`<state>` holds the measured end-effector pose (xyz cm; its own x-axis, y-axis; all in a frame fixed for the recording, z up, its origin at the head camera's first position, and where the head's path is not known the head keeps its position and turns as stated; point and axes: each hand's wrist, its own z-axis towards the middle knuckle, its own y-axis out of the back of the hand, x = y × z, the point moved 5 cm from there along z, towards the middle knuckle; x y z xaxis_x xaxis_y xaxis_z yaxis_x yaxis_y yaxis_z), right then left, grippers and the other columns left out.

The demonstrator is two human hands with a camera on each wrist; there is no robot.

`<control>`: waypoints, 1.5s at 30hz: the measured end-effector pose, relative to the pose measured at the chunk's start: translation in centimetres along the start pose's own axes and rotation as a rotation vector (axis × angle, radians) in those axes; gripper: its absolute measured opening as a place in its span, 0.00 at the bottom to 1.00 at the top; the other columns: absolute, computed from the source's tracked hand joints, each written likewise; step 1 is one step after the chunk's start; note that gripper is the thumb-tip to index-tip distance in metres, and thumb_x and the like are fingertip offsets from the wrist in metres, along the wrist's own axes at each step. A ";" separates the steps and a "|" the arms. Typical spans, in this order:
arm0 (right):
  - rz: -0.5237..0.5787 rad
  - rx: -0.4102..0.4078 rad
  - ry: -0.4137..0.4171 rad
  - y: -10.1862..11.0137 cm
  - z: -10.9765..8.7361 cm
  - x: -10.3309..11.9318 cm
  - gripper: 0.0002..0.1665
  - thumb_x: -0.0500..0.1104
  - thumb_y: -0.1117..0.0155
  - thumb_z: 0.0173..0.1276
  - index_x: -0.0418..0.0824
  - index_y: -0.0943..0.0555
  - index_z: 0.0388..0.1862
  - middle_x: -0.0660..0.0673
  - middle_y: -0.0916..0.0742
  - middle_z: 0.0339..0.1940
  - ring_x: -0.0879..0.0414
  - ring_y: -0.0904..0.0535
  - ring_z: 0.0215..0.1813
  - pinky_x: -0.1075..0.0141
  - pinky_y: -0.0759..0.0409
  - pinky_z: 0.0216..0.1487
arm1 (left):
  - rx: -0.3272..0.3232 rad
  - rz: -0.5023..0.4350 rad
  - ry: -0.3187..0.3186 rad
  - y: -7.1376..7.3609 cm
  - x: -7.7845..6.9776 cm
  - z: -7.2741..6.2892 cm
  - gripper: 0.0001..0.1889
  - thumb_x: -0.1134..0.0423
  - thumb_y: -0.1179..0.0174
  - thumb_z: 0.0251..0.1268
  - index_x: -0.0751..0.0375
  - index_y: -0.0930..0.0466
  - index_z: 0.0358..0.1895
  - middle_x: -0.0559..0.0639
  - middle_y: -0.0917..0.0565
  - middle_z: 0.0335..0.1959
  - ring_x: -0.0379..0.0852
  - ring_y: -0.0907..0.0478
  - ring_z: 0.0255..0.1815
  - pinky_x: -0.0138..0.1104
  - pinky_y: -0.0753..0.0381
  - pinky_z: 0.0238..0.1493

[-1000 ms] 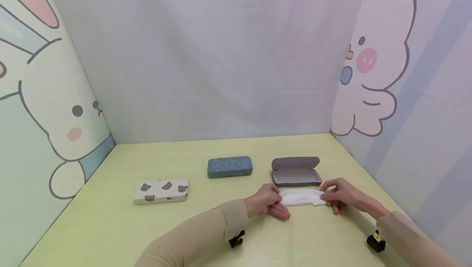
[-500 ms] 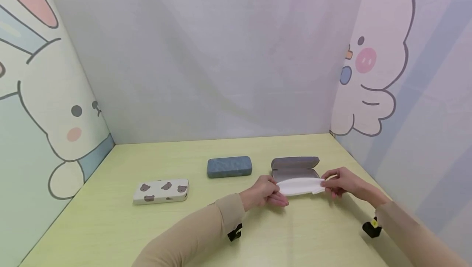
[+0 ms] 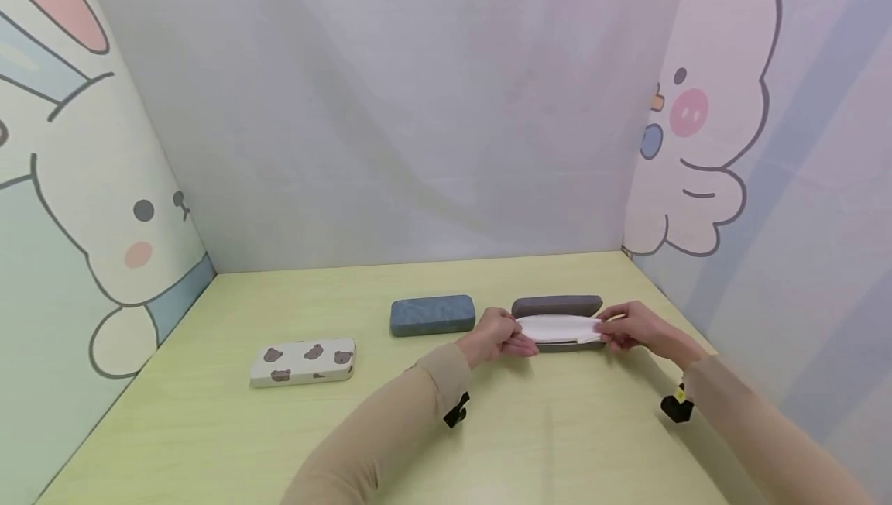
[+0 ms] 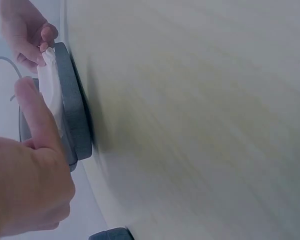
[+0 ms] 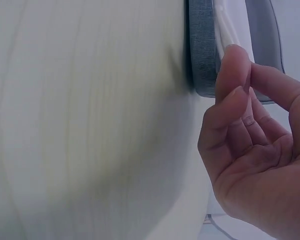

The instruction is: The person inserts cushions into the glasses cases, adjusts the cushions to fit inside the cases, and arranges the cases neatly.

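A folded white cloth (image 3: 557, 328) is stretched flat between both hands over the open dark grey glasses case (image 3: 557, 306). Its left end is pinched by my left hand (image 3: 498, 334), whose lower fingers extend below the cloth. My right hand (image 3: 634, 325) grips the right end between thumb and fingertips. In the head view the cloth covers most of the case's lower half, while the raised lid shows behind it. The right wrist view has the cloth's end (image 5: 230, 30) right at the case's rim, close to the fingertips.
A closed blue glasses case (image 3: 432, 315) lies left of the open one. Farther left is a white case (image 3: 303, 363) with bear prints. They all stand on a pale yellow-green table (image 3: 209, 435), with a grey backdrop (image 3: 418, 102) behind.
Both hands have carried the white cloth away from the body, from the table in front of the open case to over its lower half. The other cases have stayed put.
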<state>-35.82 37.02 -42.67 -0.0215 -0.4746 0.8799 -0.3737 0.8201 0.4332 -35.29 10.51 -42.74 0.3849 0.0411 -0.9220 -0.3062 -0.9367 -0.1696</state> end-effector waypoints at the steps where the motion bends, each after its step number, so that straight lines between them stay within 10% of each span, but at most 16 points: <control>1: -0.002 -0.007 -0.007 0.0 0.1 -0.1 0.21 0.44 0.36 0.67 0.26 0.23 0.48 0.50 0.14 0.24 0.63 0.21 0.22 0.72 0.24 0.24 | -0.008 0.001 0.000 0.0 0.1 0.2 0.09 0.78 0.53 0.66 0.74 0.31 0.48 0.78 0.18 0.37 0.61 0.13 0.28 0.38 0.13 0.25; 13: -0.081 -0.091 -0.047 -0.2 0.7 -0.3 0.21 0.45 0.34 0.65 0.28 0.21 0.48 0.52 0.16 0.22 0.62 0.23 0.20 0.70 0.22 0.23 | -0.083 0.094 -0.008 0.2 0.9 1.0 0.04 0.76 0.49 0.64 0.69 0.28 0.39 0.59 0.16 0.17 0.39 0.24 0.10 0.24 0.29 0.10; 27: -0.219 -0.188 -0.030 -0.4 0.7 0.2 0.17 0.43 0.32 0.63 0.32 0.23 0.43 0.51 0.19 0.17 0.62 0.33 0.14 0.70 0.33 0.15 | -0.038 0.249 -0.054 0.7 0.7 0.6 0.04 0.75 0.47 0.60 0.65 0.32 0.31 0.50 0.26 0.11 0.39 0.33 0.08 0.26 0.37 0.10; 36: -0.243 -0.030 -0.035 0.4 0.1 -0.3 0.53 0.54 0.34 0.65 0.40 0.55 0.76 0.43 0.20 0.30 0.58 0.31 0.19 0.67 0.30 0.18 | 0.155 0.352 -0.016 0.8 1.0 -0.1 0.50 0.80 0.42 0.53 0.46 0.62 0.74 0.56 0.22 0.16 0.45 0.26 0.10 0.32 0.21 0.14; 45: -0.288 0.063 0.019 -0.7 0.4 -0.2 0.53 0.50 0.26 0.57 0.36 0.53 0.66 0.45 0.26 0.34 0.58 0.32 0.21 0.69 0.33 0.19 | 0.219 0.268 -0.087 0.1 1.4 0.2 0.56 0.83 0.40 0.53 0.44 0.66 0.76 0.61 0.18 0.19 0.47 0.21 0.13 0.38 0.15 0.21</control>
<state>-35.93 36.43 -43.24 0.1109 -0.6785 0.7262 -0.4185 0.6309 0.6533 -34.91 10.50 -44.13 0.1925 -0.1577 -0.9685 -0.5693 -0.8219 0.0207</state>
